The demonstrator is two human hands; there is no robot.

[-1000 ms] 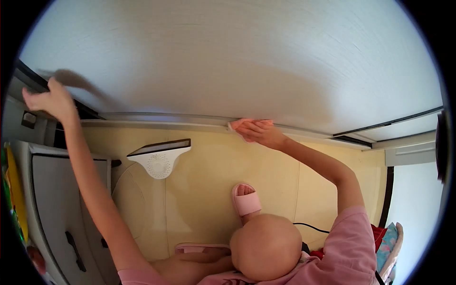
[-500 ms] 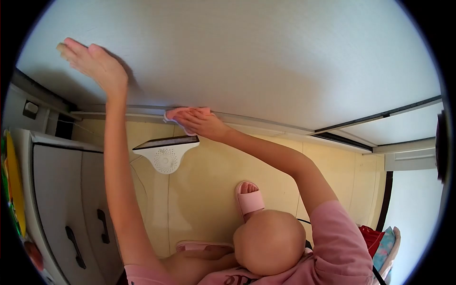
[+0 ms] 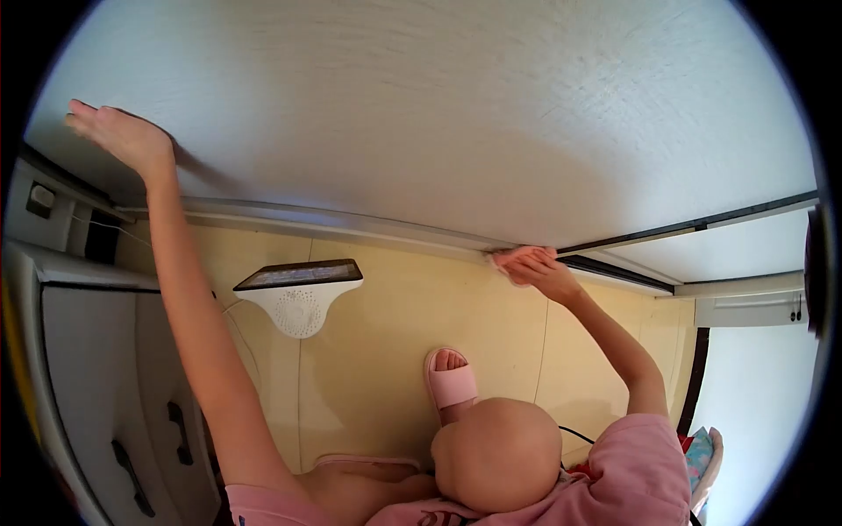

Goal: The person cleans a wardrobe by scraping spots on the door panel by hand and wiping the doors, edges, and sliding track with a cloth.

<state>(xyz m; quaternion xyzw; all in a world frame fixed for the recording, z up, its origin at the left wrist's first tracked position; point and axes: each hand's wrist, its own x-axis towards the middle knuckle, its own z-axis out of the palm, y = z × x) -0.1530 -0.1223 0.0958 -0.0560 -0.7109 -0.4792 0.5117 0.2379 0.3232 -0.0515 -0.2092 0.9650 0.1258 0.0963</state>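
My left hand (image 3: 123, 138) lies open against a large pale panel (image 3: 421, 114) at the upper left, its fingers stretched out and holding nothing. At the panel's lower edge (image 3: 368, 226), right of centre, my right hand (image 3: 554, 279) presses a pink cloth (image 3: 506, 259) against the rail. The cloth sticks out past the fingertips, and part of it is hidden under the hand. Faint streaks show on the panel's surface.
On the yellowish tiled floor (image 3: 368, 351) stands a white device (image 3: 300, 311) with a dark screen and a cable. A grey drawer unit (image 3: 92, 351) with black handles is at the left. A pink slipper (image 3: 453, 382) is on my foot.
My right hand has slid the pink cloth rightward along the panel's lower edge. The left hand appears farther left and slightly lower, still flat on the panel; the view has shifted a little.
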